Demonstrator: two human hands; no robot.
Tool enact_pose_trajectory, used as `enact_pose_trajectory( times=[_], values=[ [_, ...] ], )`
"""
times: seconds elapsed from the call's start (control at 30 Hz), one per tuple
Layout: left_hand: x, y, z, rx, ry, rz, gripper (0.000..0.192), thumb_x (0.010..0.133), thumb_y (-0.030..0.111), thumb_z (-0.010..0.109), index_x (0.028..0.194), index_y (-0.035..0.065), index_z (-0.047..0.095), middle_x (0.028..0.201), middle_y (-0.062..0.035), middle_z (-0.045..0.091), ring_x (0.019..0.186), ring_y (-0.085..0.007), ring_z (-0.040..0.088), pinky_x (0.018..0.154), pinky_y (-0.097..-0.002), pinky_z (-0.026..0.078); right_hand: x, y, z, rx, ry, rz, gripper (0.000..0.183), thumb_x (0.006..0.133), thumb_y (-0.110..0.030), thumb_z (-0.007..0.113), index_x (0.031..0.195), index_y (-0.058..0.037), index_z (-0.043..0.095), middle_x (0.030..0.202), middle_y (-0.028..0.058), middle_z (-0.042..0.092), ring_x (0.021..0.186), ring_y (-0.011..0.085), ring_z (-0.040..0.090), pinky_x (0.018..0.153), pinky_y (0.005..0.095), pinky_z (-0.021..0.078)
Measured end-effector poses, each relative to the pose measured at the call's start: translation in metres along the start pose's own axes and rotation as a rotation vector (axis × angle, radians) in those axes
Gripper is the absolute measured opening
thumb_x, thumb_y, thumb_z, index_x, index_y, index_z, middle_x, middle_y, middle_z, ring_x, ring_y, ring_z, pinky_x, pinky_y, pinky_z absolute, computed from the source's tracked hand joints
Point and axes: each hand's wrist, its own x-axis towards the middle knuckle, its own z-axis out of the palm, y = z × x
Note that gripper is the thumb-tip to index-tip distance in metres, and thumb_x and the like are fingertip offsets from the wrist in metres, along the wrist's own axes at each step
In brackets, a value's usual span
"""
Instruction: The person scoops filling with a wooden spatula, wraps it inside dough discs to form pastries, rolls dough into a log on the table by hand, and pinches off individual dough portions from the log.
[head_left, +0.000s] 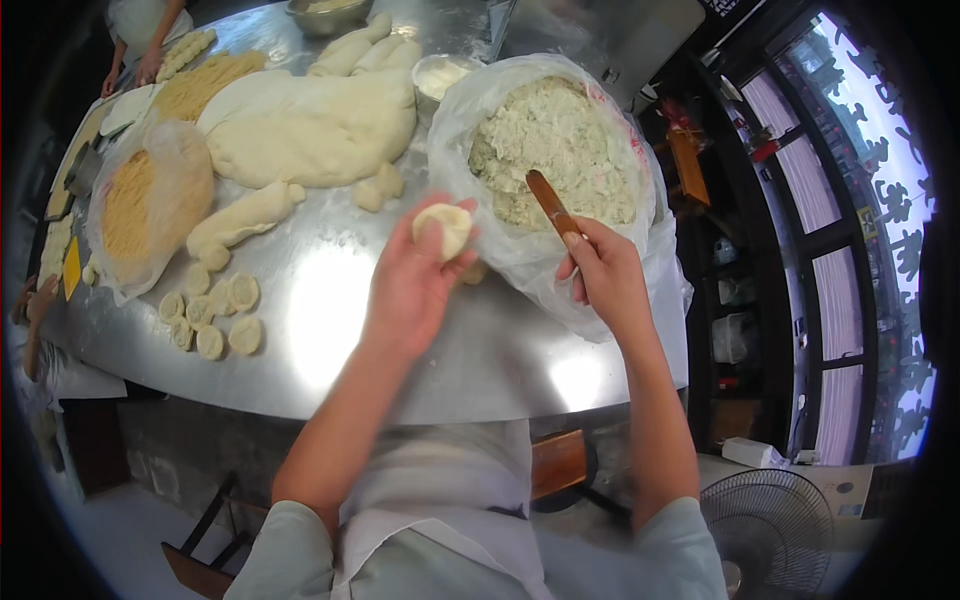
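Note:
My left hand holds a small round piece of dough in its fingers, the thumb pressed on it. In my right hand is a flat wooden spatula, its tip over the pale, green-flecked filling. That filling lies in a container lined with a clear plastic bag. Small dough lumps rest beyond my left hand. Several round flattened dough pieces lie at the left, near a dough roll. Behind them spreads a large slab of dough.
The steel table bears a plastic bag of yellowish crumbly material, a bowl of white stuff, a metal bowl and a yellow scraper. Co-workers' hands are at the far left. A fan stands lower right.

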Motion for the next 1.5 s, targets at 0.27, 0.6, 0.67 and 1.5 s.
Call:
enact_pose_trajectory(
  times=[0.27,0.6,0.67,1.5],
  values=[
    [0.027,-0.007,-0.012,-0.132,0.064,0.017,0.048,0.106,0.034,0.054,0.139,-0.0011,0.049,0.134,-0.0166,0.058,0.105,-0.0211,0.063,0.091,-0.0346,0.054,0.054,0.006,0.031,-0.129,-0.026,0.075,0.023,0.102,-0.015,0.056,0.109,0.0010,0.070,0.063,0.0007,0.059,0.044,0.0060,0.046,0.041,0.0226,0.0344],
    [0.021,-0.012,-0.021,-0.166,0.010,-0.065,0.046,0.110,0.037,0.044,0.135,-0.0006,0.051,0.123,-0.0159,0.062,0.099,-0.0221,0.064,0.088,-0.0374,0.054,0.049,0.002,0.057,0.081,0.127,0.110,0.024,0.101,-0.016,0.056,0.104,0.0022,0.072,0.063,0.0024,0.060,0.046,0.0080,0.048,0.044,0.0257,0.0376],
    [0.019,-0.013,-0.023,-0.166,0.006,-0.071,0.045,0.110,0.036,0.044,0.135,-0.0004,0.051,0.122,-0.0159,0.062,0.099,-0.0223,0.065,0.088,-0.0376,0.054,0.049,0.001,0.059,0.080,0.147,0.097,0.025,0.101,-0.017,0.057,0.106,0.0023,0.072,0.063,0.0024,0.060,0.045,0.0080,0.048,0.044,0.0256,0.0376],
    [0.012,-0.001,-0.008,-0.274,-0.071,-0.031,0.050,0.110,0.036,0.044,0.142,-0.0014,0.042,0.134,-0.0171,0.055,0.126,-0.0313,0.054,0.112,-0.0459,0.042,-0.039,-0.005,0.069,-0.501,0.229,-0.516,0.042,0.090,-0.005,0.065,0.132,-0.0087,0.065,0.094,0.0150,0.067,0.087,0.0315,0.065,0.075,0.0424,0.0515]
  ],
)
